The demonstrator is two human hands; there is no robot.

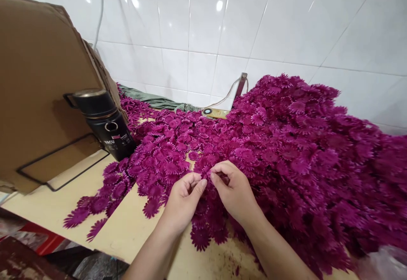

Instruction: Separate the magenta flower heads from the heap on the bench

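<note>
My left hand point(187, 195) is closed in a pinch, thumb against the fingers, at the middle of the view. Close by on its right, my right hand point(233, 189) pinches too, its fingertips almost meeting those of the left. A small bit of a magenta artificial flower point(206, 175) shows between the fingertips; most of it is hidden or blends with the flowers behind. Below and around both hands lie many loose magenta artificial flowers point(171, 168), flat with narrow petals. They rise into a tall heap point(292, 144) on the right.
A black vacuum bottle point(104, 123) stands on the left beside a large cardboard box point(38, 80) and a black wire frame point(63, 165). Green cloth point(152, 98) lies along the tiled wall point(203, 25). A yellowish device point(216, 113) sits at the back of the wooden table point(127, 225).
</note>
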